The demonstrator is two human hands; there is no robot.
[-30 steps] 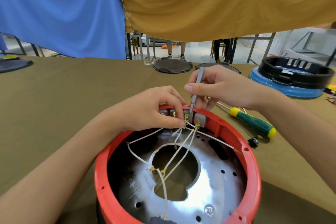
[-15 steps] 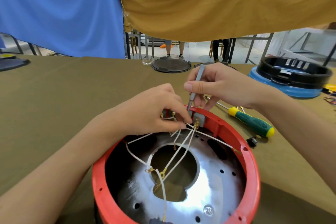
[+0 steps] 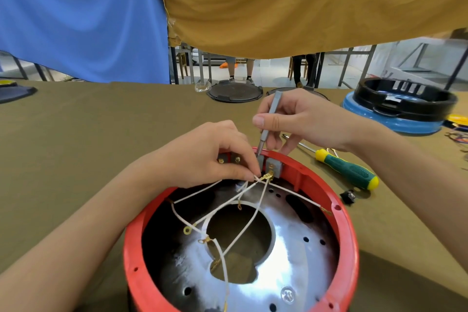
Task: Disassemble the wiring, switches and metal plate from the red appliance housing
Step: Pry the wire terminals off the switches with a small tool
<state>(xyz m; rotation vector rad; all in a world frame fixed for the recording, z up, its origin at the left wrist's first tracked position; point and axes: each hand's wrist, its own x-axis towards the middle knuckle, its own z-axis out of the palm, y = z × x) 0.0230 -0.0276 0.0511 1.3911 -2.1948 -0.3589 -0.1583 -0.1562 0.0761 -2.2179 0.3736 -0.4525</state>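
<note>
Glossy red plastic housing holds a shiny, glare-streaked metal plate; matt olive cloth covers the table.

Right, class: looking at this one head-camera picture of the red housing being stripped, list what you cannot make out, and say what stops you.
- Tip of the grey tool: hidden behind the left hand at the switches.
- Switch terminals: mostly covered by that hand's fingers.
- Near rim of the red housing: cut off by the bottom edge.
- Stamp on the metal plate: too small to read.
- Small black part by the green screwdriver: too small to identify.
</note>
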